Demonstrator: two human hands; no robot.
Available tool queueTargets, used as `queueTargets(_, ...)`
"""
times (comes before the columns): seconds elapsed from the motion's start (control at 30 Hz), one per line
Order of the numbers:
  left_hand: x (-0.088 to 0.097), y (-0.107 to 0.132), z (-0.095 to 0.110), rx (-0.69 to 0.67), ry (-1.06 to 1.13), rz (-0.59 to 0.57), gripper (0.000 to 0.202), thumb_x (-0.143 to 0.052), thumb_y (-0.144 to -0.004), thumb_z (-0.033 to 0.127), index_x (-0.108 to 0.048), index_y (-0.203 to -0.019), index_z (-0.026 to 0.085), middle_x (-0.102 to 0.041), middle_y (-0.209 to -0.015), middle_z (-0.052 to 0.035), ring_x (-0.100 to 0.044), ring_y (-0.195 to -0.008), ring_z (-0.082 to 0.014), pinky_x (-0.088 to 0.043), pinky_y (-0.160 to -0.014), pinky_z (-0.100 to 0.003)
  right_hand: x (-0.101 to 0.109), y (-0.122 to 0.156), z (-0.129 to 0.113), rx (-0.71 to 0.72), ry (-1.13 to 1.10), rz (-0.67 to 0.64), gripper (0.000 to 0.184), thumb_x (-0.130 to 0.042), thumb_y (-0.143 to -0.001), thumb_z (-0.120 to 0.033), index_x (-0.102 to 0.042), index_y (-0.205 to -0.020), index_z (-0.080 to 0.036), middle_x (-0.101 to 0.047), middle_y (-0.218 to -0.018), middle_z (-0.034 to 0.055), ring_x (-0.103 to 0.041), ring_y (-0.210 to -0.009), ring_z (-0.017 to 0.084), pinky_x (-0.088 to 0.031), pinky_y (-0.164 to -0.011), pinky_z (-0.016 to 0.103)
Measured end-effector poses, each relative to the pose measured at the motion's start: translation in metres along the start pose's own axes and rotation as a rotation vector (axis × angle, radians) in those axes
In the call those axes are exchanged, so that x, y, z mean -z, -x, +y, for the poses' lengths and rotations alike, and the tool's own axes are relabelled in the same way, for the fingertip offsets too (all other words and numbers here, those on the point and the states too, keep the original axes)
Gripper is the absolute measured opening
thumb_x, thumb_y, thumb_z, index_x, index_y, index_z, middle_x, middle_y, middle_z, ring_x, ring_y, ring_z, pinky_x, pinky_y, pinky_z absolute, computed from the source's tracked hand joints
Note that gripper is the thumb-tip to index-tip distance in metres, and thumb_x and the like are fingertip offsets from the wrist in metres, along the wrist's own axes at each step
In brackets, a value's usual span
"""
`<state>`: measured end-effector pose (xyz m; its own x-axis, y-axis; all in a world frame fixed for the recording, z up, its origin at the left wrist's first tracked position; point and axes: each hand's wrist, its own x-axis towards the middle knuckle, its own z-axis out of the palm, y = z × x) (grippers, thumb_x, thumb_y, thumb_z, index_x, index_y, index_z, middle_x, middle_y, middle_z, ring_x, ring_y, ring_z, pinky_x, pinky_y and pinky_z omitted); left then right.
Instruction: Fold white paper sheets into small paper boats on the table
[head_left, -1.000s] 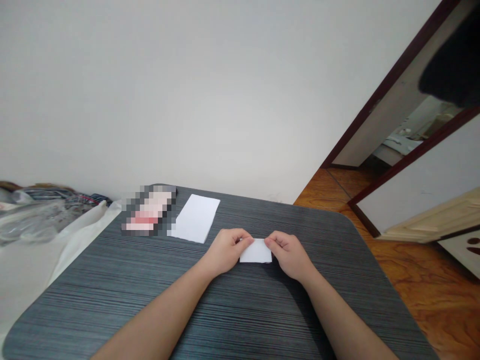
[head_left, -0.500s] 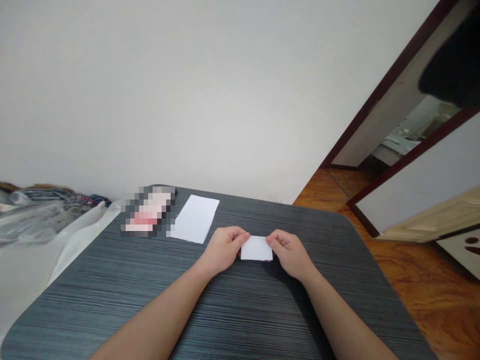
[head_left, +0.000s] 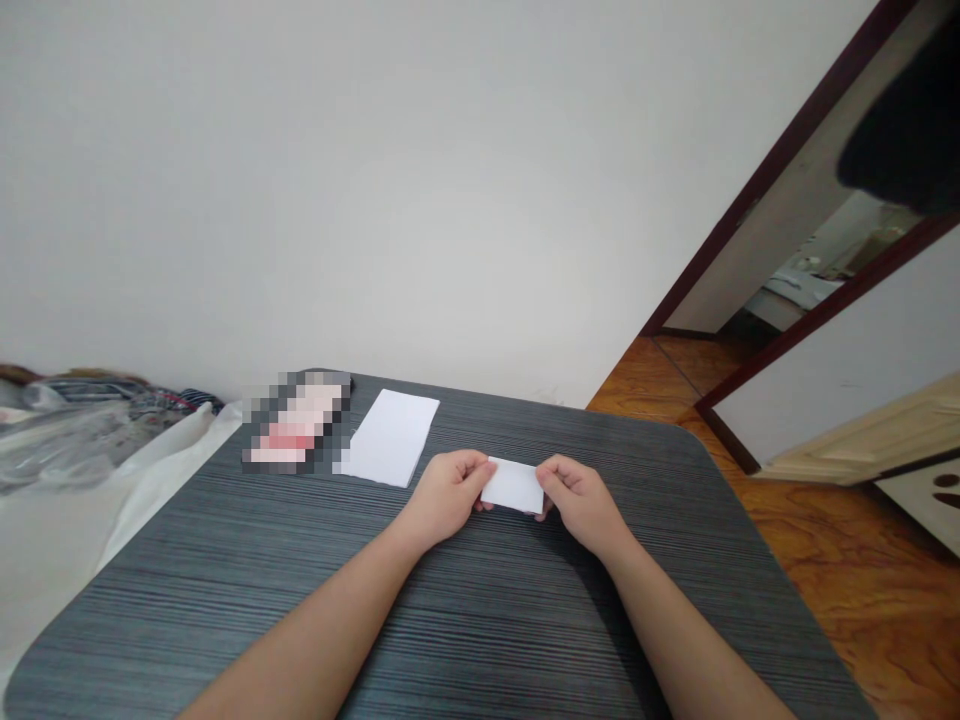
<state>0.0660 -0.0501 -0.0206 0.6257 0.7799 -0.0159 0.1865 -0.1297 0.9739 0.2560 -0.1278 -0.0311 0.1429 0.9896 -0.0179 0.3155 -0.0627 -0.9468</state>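
Observation:
Between my two hands is a small white piece of paper (head_left: pixel 513 485), held by its left and right ends just above the table. My left hand (head_left: pixel 451 498) is closed on the left end, thumb on top and fingers beneath. On the right end, my right hand (head_left: pixel 581 500) pinches in the same way. The paper slants slightly, its right side lower. A larger stack of white paper (head_left: pixel 391 440) lies flat on the table, beyond and left of my left hand.
The dark wood-grain table (head_left: pixel 480 620) stands against a white wall (head_left: pixel 420 200). A pixelated pinkish object (head_left: pixel 300 420) lies at its far left corner. White cloth and clear plastic (head_left: pixel 105 430) are heaped left of the table. Right of it are a wooden floor (head_left: pixel 847 560) and a doorway.
The small paper has tilted, its left end now higher than its right, and has risen slightly in view. Both hands keep hold of it.

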Motion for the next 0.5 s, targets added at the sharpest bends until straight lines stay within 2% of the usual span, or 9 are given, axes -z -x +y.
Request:
queueTargets(0.17,-0.0003,-0.0018,-0.0014,-0.033,0.035,-0.007,0.031,-0.044,-0.086,0.038,-0.057,-0.07,0.014,-0.056,-0.055,0.0007,-0.051,-0.051,-0.011,-0.039,-0.052,-0.022,0.001,0.0005,0.0004,0.014,0.012,-0.006,0.027,-0.046,-0.089,-0.036,-0.054,-0.07,-0.018,-0.061,-0.054,-0.0001,-0.058,-0.05,0.014,-0.044,-0.054,0.025)
queueTargets(0.37,-0.0022,-0.002,-0.0023,0.004,0.145,-0.08,0.029,-0.045,-0.086,0.04,-0.057,-0.08,0.014,-0.059,-0.057,-0.0003,-0.054,-0.051,-0.0121,-0.041,-0.051,-0.022,0.0003,0.0008,0.0013,0.026,-0.017,-0.033,0.027,-0.046,-0.089,-0.035,-0.055,-0.071,-0.017,-0.06,-0.054,-0.0005,-0.058,-0.049,0.013,-0.045,-0.053,0.025)
queueTargets(0.43,-0.0027,-0.0025,-0.0042,0.009,0.146,-0.056,0.029,-0.045,-0.086,0.04,-0.057,-0.079,0.014,-0.059,-0.056,-0.0003,-0.054,-0.05,-0.0118,-0.041,-0.049,-0.022,0.0001,0.0003,0.0027,0.028,-0.068,-0.055,0.025,-0.046,-0.089,-0.035,-0.057,-0.077,-0.017,-0.06,-0.056,-0.0004,-0.058,-0.049,0.013,-0.045,-0.052,0.025)
queueTargets(0.5,-0.003,-0.0034,-0.0062,0.009,0.153,-0.022,0.029,-0.045,-0.086,0.041,-0.057,-0.08,0.014,-0.058,-0.055,-0.0001,-0.053,-0.048,-0.0114,-0.04,-0.048,-0.021,0.0006,0.0002,0.0041,0.049,-0.128,-0.066,0.023,-0.043,-0.09,-0.034,-0.058,-0.091,-0.017,-0.059,-0.06,-0.0005,-0.057,-0.049,0.013,-0.045,-0.05,0.025)
